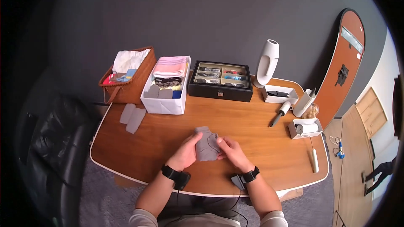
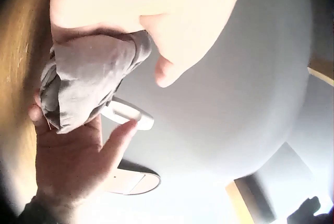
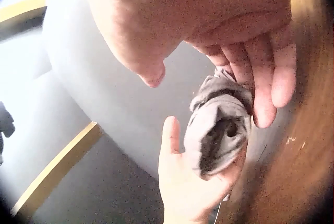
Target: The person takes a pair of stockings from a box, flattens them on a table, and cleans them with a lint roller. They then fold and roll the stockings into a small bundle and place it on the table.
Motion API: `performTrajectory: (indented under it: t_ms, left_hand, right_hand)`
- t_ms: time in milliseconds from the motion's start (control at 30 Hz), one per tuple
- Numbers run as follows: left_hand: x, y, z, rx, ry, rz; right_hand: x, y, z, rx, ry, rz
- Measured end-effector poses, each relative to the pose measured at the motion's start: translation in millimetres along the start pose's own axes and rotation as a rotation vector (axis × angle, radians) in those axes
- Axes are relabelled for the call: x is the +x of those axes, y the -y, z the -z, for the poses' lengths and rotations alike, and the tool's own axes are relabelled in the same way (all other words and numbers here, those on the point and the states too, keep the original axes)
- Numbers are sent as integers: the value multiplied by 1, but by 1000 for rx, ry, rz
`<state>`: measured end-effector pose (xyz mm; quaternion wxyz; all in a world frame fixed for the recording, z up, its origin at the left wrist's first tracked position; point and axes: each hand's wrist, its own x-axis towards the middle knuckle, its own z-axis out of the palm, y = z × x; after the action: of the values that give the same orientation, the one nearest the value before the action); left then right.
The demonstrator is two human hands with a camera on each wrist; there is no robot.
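A folded grey cloth bundle (image 1: 207, 146) is between my two hands, over the front middle of the table; its exact kind cannot be made out. My left hand (image 1: 185, 153) holds it from the left, fingers behind and under the cloth (image 2: 94, 78), thumb lifted off it. From the other side, my right hand (image 1: 233, 153) touches the bundle. In the right wrist view the right fingers (image 3: 261, 72) lie nearly straight along the cloth (image 3: 219, 130), with the thumb apart. Two grey folded cloth pieces (image 1: 134, 120) rest on the table's left side.
Along the back of the table (image 1: 168, 136) stand a brown basket (image 1: 136, 75) of cloths, a white bin (image 1: 163, 105) with folded fabrics, and a black glasses case (image 1: 220, 93). A white vase-like object (image 1: 267, 65), small white boxes (image 1: 294, 132) and a handled roller (image 1: 281, 113) are right.
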<state>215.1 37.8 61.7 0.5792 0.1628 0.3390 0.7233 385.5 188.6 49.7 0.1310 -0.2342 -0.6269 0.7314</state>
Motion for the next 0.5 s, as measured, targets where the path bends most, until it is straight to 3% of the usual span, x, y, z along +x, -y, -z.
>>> performTrajectory:
  t_ms: [167,267,367,500]
  left_hand:
    - [1,6,20,235,-36,-81]
    - [2,4,18,258,-142,-114]
    - [-2,3,19,294,-229,-134]
    - [-4,4,28,181,-245,-106]
  right_hand:
    - [7,2,-12,-37,-33,43]
    - [-8,17,-34,-174,-116,225]
    - [12,-19,-30,-357,-139,382]
    - [21,-29,-14,-60,-122,236]
